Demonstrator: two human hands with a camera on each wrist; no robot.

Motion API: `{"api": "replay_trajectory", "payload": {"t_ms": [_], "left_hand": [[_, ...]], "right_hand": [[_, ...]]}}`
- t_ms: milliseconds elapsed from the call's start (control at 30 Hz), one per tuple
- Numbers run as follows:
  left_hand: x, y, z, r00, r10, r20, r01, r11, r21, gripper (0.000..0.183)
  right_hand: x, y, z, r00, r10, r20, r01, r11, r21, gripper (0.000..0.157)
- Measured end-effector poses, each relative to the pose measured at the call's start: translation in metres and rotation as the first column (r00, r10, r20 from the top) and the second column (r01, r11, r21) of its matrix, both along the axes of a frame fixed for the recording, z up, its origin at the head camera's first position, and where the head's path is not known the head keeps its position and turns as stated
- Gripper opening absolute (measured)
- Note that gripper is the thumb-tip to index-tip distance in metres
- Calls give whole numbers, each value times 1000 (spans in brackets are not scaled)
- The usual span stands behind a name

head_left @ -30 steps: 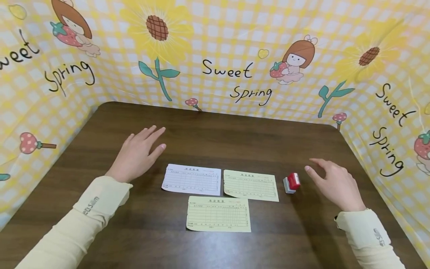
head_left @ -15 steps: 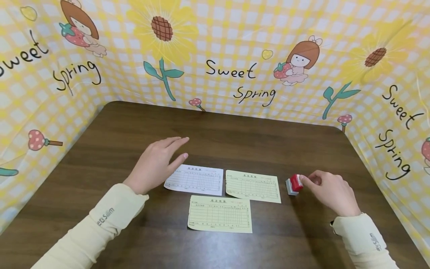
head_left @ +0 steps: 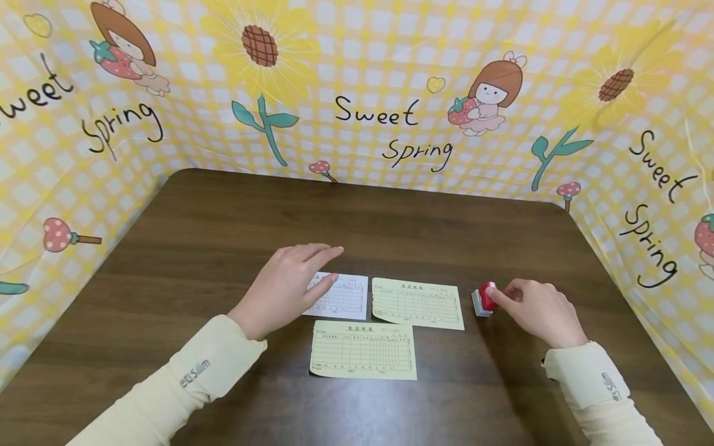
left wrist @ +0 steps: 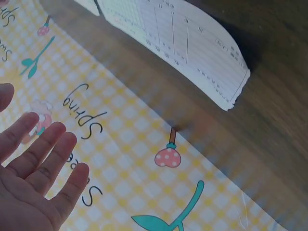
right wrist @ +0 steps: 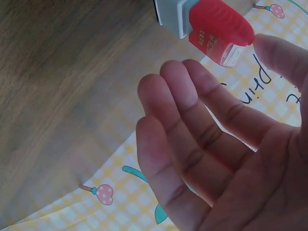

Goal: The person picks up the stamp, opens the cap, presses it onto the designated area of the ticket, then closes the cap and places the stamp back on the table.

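Observation:
Above a white printed slip, my left hand hovers with fingers extended, covering the slip's left part in the head view. In the left wrist view its fingers are spread and hold nothing. My right hand is at a small red stamp with a grey base, which stands on the table. The thumb tip is right at the stamp's red top in the right wrist view, while the other fingers are loosely bent below it, not wrapped round it.
A pale yellow slip lies between the white slip and the stamp. Another pale yellow slip lies nearer the front. A yellow checked cloth with printed flowers surrounds the brown table at the back and sides.
My left hand has moved right and nearer, from beside the white slip to over it. My right hand has moved left to the stamp. The slips and stamp stay in place.

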State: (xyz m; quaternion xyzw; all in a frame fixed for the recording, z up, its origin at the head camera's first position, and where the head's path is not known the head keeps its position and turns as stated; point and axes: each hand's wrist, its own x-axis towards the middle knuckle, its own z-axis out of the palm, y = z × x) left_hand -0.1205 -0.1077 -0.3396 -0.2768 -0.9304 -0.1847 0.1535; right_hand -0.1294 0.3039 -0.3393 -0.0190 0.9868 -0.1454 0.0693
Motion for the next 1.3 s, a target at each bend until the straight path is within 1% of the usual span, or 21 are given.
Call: {"api": "replay_trajectory", "payload": {"t_ms": [233, 400, 633, 900, 1300], "left_hand": [[2, 9, -5, 1000, -24, -13, 24, 999, -23, 44], [4, 13, -6, 999, -36, -10, 35, 999, -22, 44], [8, 18, -6, 999, -42, -10, 41, 998, -44, 45], [11, 20, -5, 998, -53, -28, 52, 997, -51, 45], [13, 21, -7, 995, -79, -62, 76, 996, -49, 44]], "right_hand": [[-1, 0, 0, 1000, 7, -11, -7, 1000, 9, 60], [-2, -2, 1, 1000, 7, -17, -6, 1000, 10, 59], [-4, -5, 1, 1000, 10, -27, -10, 1000, 9, 58], [-4, -8, 2, 1000, 7, -20, -7, 1000, 12, 59], [-5, -11, -3, 1000, -13, -3, 13, 1000, 27, 55]]}}
